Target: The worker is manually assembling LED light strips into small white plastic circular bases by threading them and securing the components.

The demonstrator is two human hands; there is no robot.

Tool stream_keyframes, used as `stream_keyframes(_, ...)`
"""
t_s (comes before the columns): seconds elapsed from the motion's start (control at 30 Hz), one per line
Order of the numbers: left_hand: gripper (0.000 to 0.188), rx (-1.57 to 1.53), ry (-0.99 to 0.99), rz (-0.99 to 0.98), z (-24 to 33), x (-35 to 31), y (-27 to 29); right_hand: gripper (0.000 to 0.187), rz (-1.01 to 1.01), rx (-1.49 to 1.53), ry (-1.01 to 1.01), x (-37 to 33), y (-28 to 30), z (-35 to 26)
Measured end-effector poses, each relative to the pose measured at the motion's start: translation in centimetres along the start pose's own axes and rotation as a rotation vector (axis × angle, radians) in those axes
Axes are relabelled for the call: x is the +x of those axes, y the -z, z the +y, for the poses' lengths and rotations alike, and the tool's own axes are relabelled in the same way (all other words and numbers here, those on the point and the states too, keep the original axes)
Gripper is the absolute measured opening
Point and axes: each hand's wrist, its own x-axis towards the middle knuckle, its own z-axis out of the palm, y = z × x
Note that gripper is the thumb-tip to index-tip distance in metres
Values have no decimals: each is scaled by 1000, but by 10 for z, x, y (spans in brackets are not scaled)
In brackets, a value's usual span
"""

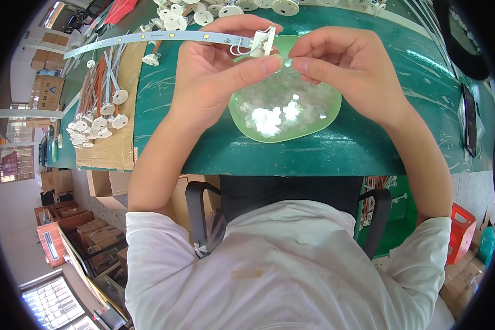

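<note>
My left hand (212,77) is closed around a white plastic end cap (263,42), gripped between thumb and fingers. Thin white wires loop from the cap to an LED strip (148,37), which stretches out to the left over the table. Close by, my right hand (355,69) pinches a small clear piece (288,62) between thumb and forefinger, just right of the left thumb tip. Its exact kind is too small to tell. Beneath both hands lies a light green tray (275,139) holding many small, shiny, see-through pieces (283,107).
On cardboard (126,132) at the left lie several strips with white round caps (102,118). More white caps (203,16) are heaped at the table's far side. A dark flat object (469,120) rests at the right edge. Below are a green bin (397,225) and a red crate (461,234).
</note>
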Motion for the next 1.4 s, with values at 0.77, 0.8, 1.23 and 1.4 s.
stream_keyframes(0.77, 45, 142, -32, -177, -3, -1, -1, 21, 207, 26, 9, 6, -1, 0)
stream_keyframes(0.8, 45, 143, -31, -178, -3, -1, 0, 25, 182, 27, -55, 6, -1, 0)
stream_keyframes(1.23, 51, 240, -79, -148, -1, 1, 7, 16, 65, 53, 28, 2, -1, 0)
stream_keyframes(1.4, 50, 203, -60, -111, 0, 1, 9, 7, 8, 75, -57, 0, -8, -6)
